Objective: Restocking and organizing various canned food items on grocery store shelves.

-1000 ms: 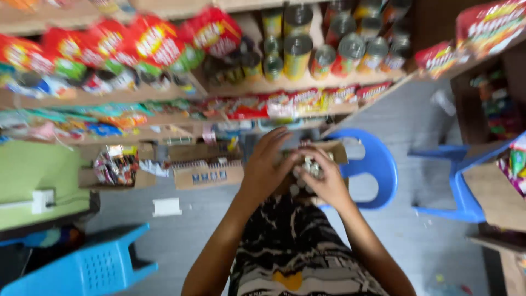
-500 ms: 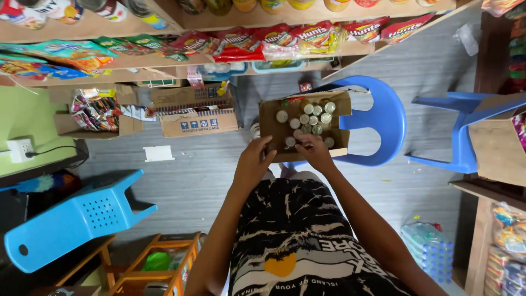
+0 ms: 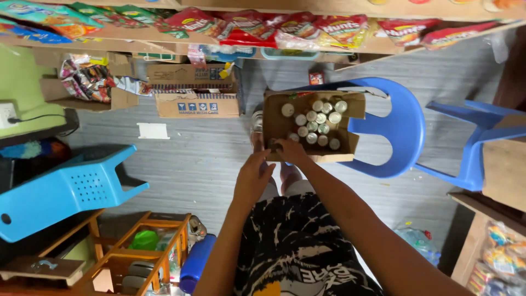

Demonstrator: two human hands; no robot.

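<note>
An open cardboard box (image 3: pixel 352 104) rests on the seat of a blue plastic chair (image 3: pixel 402 129) and holds several upright tin cans (image 3: pixel 318 123) with silver tops. My right hand (image 3: pixel 291 152) reaches over the box's near left corner, fingers closed around a dark can (image 3: pixel 273 145) there. Just below it, my left hand (image 3: pixel 254 176) curls its fingers against the near edge of the box. My bare knees and black-and-white patterned shorts (image 3: pixel 298 246) show under my arms.
Shelves of red snack packets (image 3: pixel 307 27) run along the top. Cardboard cartons (image 3: pixel 197 104) stand on the grey floor, with a second blue chair (image 3: pixel 476 148) at the right. At the left are a light blue stool (image 3: pixel 66 189) and a wooden rack (image 3: pixel 142 252).
My view has tipped down from the shelves to the floor and the box. Both hands have dropped from chest height to the near left corner of the box.
</note>
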